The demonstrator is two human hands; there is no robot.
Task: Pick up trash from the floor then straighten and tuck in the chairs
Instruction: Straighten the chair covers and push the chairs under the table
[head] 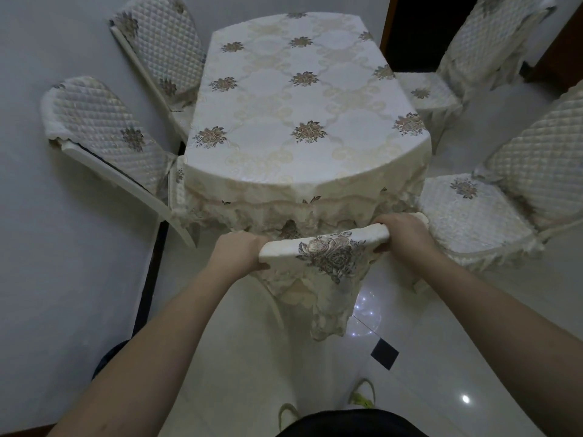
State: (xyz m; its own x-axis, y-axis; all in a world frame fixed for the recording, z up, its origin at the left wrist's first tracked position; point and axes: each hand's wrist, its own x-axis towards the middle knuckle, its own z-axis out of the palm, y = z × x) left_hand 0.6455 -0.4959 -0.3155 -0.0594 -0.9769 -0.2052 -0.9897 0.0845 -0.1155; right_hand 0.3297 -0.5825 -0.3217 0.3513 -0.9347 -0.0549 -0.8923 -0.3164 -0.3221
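— Now, what is the person holding?

— Both hands are gripping the top rail of the near chair, left hand curling round one end, right hand round the other. Its back is wearing a cream lace cover with an embroidered flower, and it is standing at the table's near edge, under the lace hem.

— And around it?

— Four more chairs, quilted in diamond stitching: two are sitting along the table's left edge, two along the right. The rounded table is wearing a cream floral cloth; the floor is gleaming white tile.
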